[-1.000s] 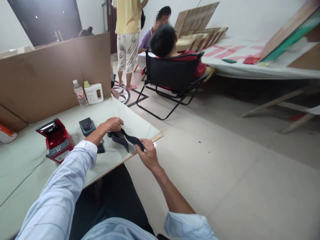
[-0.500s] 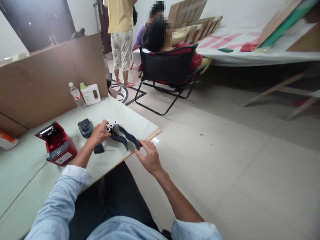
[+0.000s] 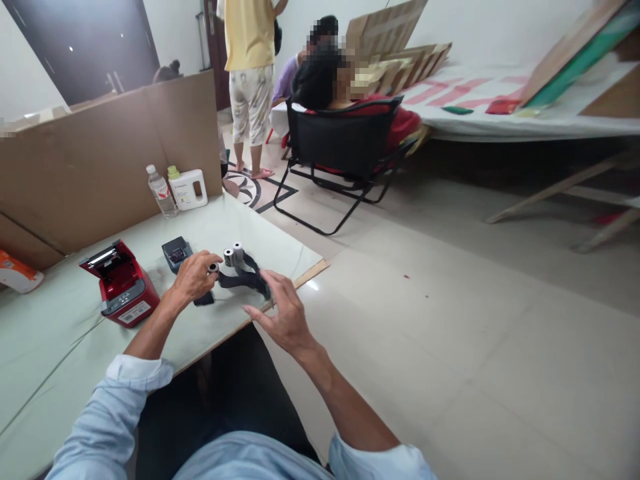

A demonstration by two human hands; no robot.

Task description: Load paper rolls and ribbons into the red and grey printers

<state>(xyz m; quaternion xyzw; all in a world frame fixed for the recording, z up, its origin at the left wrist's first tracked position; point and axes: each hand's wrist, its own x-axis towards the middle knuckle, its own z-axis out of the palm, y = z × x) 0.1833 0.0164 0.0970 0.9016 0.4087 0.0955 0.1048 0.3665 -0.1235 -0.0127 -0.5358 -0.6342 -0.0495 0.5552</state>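
Note:
My left hand (image 3: pixel 194 277) is closed round a small paper roll (image 3: pixel 213 268) standing on the table. From this roll a dark strip (image 3: pixel 243 280) stretches to the right, towards my other hand. Just behind stand two more paper rolls, a nearer one (image 3: pixel 229 257) and a farther one (image 3: pixel 237 249), with another dark strip (image 3: pixel 251 263) trailing from them. My right hand (image 3: pixel 284 312) is over the table's front edge at the strips' far ends, thumb and fingers apart. Its fingers partly hide those ends, and I cannot tell whether they touch them.
A red printer (image 3: pixel 131 293) with its lid raised stands left of my left forearm. Behind my left hand is a dark grey device (image 3: pixel 177 252). A water bottle (image 3: pixel 163 193) and a white jug (image 3: pixel 189 190) stand by the cardboard screen (image 3: pixel 110 153). A person sits in a black chair (image 3: pixel 340 140).
The roll in my left hand has shifted away from the other two, towards me. My right hand has moved left and its thumb has come away from the strip end.

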